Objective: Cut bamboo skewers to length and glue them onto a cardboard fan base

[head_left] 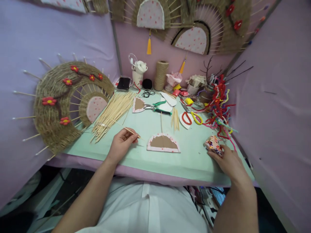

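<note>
My left hand pinches a thin bamboo stick above the table, its tip pointing right. Just right of it lies a half-round card piece with a brown middle and a pink-spotted white fabric edge. One stick stands out from the top of that piece. At the right side of the table, my right hand has its fingers around a small block-like thing with a colourful floral pattern; its kind is unclear. A heap of bamboo sticks spreads behind my left hand.
Green-handled pliers, scissors and a short stick bundle lie mid-table. A twine spool stands behind. Coloured fuzzy stems crowd the right. A twine-woven fan leans at the left.
</note>
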The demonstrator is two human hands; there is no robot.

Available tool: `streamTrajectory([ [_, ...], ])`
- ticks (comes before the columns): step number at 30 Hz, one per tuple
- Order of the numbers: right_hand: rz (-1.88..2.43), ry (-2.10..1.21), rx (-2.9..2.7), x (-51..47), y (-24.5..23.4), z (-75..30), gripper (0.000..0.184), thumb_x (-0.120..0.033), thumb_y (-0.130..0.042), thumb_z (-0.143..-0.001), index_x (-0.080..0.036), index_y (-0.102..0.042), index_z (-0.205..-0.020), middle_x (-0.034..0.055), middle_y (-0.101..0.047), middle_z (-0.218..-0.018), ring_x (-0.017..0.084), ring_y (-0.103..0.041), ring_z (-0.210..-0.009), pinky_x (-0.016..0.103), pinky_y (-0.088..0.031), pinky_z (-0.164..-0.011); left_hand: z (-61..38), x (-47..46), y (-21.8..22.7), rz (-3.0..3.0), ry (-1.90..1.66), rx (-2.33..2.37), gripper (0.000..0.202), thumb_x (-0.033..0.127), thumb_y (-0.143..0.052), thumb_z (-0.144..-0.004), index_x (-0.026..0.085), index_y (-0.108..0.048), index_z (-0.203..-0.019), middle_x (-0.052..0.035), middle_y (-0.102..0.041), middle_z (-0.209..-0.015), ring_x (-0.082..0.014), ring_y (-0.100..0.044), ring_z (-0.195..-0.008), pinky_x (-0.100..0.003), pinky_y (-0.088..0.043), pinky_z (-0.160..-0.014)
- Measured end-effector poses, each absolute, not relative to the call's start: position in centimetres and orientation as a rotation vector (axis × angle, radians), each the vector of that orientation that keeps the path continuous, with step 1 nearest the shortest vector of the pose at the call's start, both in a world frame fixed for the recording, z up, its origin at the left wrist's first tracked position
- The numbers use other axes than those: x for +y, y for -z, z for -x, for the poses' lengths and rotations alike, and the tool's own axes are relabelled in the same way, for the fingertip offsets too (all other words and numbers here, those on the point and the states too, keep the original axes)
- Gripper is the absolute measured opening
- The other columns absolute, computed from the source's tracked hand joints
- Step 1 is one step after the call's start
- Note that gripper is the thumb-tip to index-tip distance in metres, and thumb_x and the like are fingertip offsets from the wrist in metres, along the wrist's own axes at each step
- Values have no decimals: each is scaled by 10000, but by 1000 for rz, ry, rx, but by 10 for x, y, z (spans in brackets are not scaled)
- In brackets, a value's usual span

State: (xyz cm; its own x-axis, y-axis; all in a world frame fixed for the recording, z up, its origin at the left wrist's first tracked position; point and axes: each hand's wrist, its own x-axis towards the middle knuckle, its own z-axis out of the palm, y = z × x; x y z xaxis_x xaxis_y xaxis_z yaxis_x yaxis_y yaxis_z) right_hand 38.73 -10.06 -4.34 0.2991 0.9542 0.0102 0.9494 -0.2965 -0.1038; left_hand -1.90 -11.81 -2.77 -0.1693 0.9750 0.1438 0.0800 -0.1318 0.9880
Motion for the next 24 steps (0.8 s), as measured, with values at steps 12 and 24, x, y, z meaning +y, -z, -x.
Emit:
streamTrajectory([
  [12,1941,-367,-1534,-125,0,-362,491,-501,-508,-792,-164,-553,-1147,77,-560,-848,217,-531,-721,355,-464,-658,19,-117,30,-1281,-1453,1342,167,319,-687,-762,161,-636,-765,-3,-630,-744,-108,-607,-647,-225,-508,-626],
  [24,1284,-1657,-1178,-160,-13,-262,356,-535,-577,-816,-185,-534,-856,-58,-342,-643,74,-282,-493,197,-233,-392,18,-139,37,-1377,-1464,1362,144,301,-677,-788,163,-651,-823,-26,-668,-813,-133,-643,-725,-244,-529,-688],
])
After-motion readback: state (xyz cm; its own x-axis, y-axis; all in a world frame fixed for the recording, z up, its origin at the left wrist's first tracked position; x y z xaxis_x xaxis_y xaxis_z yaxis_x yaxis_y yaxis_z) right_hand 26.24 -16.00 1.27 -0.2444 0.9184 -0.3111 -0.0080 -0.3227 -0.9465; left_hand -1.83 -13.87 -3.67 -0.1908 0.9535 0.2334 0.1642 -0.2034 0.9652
